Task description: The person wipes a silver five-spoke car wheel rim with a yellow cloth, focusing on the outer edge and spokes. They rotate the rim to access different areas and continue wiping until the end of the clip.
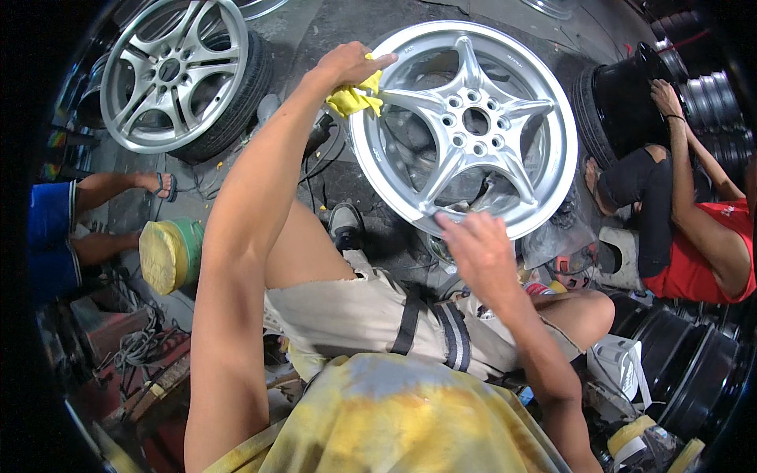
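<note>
A silver alloy wheel rim [441,169] with five wide spokes and a ring of bolt holes leans before me, its face toward me. My left hand [347,65] reaches to the rim's upper left edge. It is closed on a crumpled yellow cloth [355,98], with a finger stretched over the lip. At the rim's lower edge is my right hand [477,252], slightly blurred. One finger lies on the lip and the others are bent, the hand closed at the edge. Parts of its fingers are hidden.
Another silver wheel [169,71] with a tire stands at the far left. A person in red [714,252] sits at the right, one hand on a black wheel [631,102]. Near another person's legs [110,189] is a yellow-topped green container [169,252]. Black rims [694,370] fill the lower right.
</note>
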A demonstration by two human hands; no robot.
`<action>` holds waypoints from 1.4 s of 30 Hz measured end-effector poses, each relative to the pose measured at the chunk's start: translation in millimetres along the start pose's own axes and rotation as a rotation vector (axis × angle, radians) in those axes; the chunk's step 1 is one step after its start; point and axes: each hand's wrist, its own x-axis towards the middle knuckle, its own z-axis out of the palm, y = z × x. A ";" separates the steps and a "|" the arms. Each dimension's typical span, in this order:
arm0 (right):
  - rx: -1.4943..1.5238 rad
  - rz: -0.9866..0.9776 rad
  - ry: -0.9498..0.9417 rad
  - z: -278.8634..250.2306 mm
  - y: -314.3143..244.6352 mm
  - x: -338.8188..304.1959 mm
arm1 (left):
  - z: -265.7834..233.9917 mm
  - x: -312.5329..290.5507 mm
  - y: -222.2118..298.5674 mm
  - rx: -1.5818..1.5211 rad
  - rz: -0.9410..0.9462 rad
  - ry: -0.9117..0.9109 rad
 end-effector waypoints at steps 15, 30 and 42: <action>0.023 0.061 -0.073 33.5 -28.8 -4.7 | -3.7 0.7 -2.5 0.087 0.022 -0.051; 0.015 -0.065 0.032 63.4 -39.8 42.8 | -4.8 -3.9 0.9 0.047 0.034 -0.046; 0.100 -0.005 -0.016 64.7 -42.9 49.3 | 7.7 -0.8 -6.8 0.046 0.097 0.078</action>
